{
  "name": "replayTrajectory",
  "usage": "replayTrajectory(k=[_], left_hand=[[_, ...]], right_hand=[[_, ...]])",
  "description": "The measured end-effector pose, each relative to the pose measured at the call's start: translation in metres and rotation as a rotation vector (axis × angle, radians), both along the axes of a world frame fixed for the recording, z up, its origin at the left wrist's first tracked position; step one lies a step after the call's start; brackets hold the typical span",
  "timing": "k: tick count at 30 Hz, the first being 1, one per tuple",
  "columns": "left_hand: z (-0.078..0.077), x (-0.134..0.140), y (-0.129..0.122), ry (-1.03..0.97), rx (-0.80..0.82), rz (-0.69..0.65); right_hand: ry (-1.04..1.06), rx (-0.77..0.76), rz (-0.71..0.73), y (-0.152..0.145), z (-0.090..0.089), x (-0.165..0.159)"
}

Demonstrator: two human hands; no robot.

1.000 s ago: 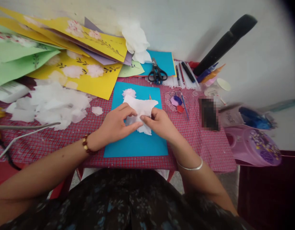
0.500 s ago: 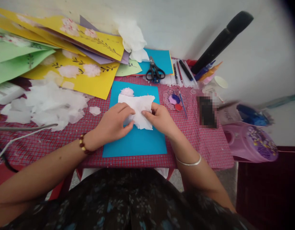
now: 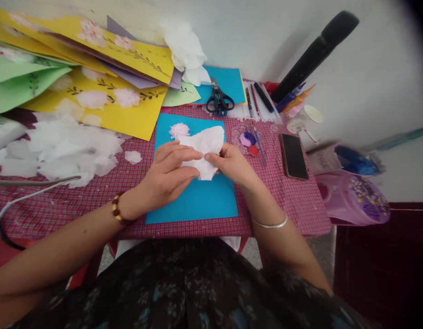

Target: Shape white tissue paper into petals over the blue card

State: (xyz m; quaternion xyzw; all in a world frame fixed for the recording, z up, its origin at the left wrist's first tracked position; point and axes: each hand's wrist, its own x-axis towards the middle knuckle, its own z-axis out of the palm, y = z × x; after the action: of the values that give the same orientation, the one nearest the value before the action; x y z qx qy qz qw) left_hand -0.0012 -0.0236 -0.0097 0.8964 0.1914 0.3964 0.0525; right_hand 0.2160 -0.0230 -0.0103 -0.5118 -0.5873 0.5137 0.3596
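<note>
My left hand and my right hand both pinch a crumpled piece of white tissue paper just above a blue card sheet. The sheet lies flat on the red checked tablecloth. A small pink-white tissue puff sits stuck at the sheet's far left corner, just beyond my left fingers. My left wrist wears a bead bracelet, my right a thin metal bangle.
Loose tissue scraps lie at left below stacked yellow and green decorated cards. Scissors, pens, a paint palette with a brush, a phone and a pink container sit behind and right.
My hands have kept working the tissue, turning and bunching it so its far edge now curls up. The view has shifted slightly, and everything else on the table stayed put.
</note>
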Motion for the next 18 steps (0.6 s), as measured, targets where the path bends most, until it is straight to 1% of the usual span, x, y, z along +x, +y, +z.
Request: replayTrajectory(k=[2, 4, 9, 11, 13, 16, 18], left_hand=[[0.000, -0.003, 0.002, -0.002, -0.004, 0.021], [-0.001, -0.004, 0.004, 0.003, -0.003, 0.031], [-0.002, -0.004, 0.007, 0.017, 0.026, 0.033], [-0.002, -0.003, 0.008, 0.020, 0.002, 0.037], [-0.002, -0.003, 0.008, 0.028, -0.049, 0.038], [-0.002, -0.002, 0.008, 0.076, -0.113, 0.044], [-0.003, -0.002, 0.009, 0.091, -0.125, 0.063]], right_hand=[[0.027, 0.030, -0.028, 0.002, 0.000, 0.002], [0.020, 0.028, -0.009, 0.001, 0.002, 0.003], [-0.041, -0.116, 0.224, -0.005, 0.006, 0.002], [-0.072, -0.133, 0.265, -0.005, 0.006, 0.004], [-0.082, -0.099, 0.243, -0.003, 0.004, 0.006], [-0.130, 0.022, 0.143, 0.002, 0.002, 0.011], [-0.207, 0.082, 0.082, 0.004, 0.001, 0.014]])
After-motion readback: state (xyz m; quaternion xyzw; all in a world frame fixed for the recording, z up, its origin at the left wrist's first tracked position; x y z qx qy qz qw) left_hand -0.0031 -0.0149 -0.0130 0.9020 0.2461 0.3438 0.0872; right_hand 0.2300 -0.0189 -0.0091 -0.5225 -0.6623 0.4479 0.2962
